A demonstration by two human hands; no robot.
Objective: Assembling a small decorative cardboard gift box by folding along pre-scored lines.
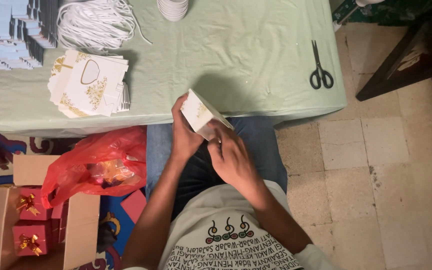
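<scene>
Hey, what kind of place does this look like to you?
Probably a home craft or gift-packing spot, not a factory: a low table under a pale green cloth, stacked flat white-and-gold card boxes, black scissors, and a cardboard carton of red bowed gift boxes on a tiled floor.

white-gold box [199, 113] (held, tilted) | flat boxes [88, 84] on table | red boxes [30, 222] in carton [81, 225]

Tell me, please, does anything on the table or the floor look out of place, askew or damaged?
Nothing looks damaged or spilled. The stack of white flat cards with gold print is fanned unevenly, and the bundle of white cords lies loose. The black scissors lie near the table edge. Both hands, left hand and right hand, hold a small white box.
</scene>
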